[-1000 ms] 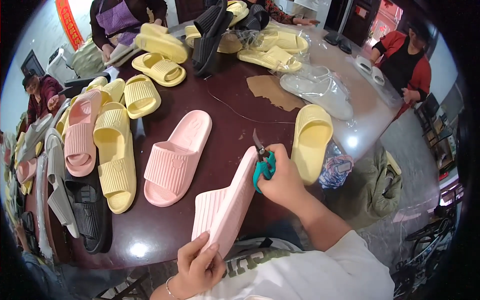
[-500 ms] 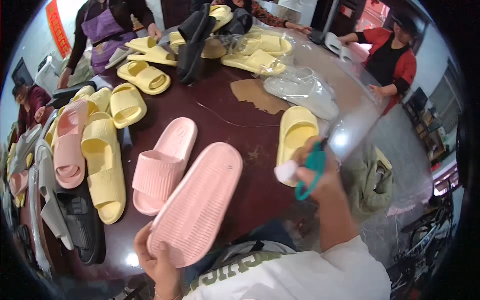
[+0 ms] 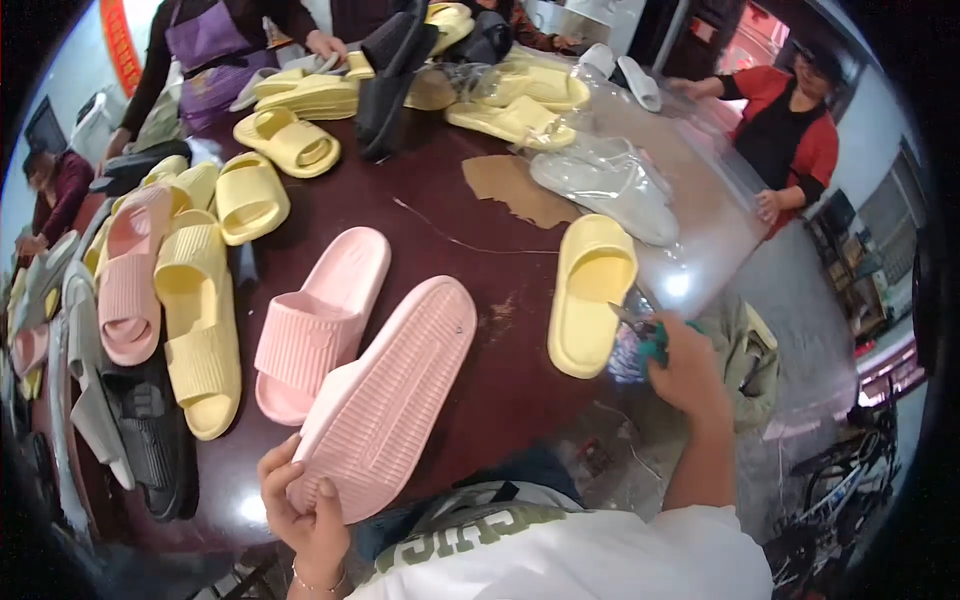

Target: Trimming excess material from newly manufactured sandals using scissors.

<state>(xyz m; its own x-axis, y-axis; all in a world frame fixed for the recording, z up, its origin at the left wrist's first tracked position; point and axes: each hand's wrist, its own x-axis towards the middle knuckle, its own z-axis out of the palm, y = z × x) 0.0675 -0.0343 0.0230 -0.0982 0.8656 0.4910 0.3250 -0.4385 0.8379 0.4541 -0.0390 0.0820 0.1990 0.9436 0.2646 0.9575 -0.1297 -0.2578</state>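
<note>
A pink slipper (image 3: 400, 390) is grasped at its lower end by the left grip (image 3: 312, 518), its ribbed sole turned into view. Teal-handled scissors (image 3: 655, 346) are clasped in the right grip (image 3: 690, 372), their blades pointed toward a yellow slipper (image 3: 585, 335) just left of that grip. Beyond the left grip, another pink slipper (image 3: 318, 335) is set strap-up on the desk (image 3: 515, 370).

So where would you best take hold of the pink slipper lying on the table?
Probably by the raised ribbed strap, coming in from the left. That pink slipper lies sole down, so its strap arches upward, while the other pink slipper, tilted with its sole showing, crowds the right side.
</note>
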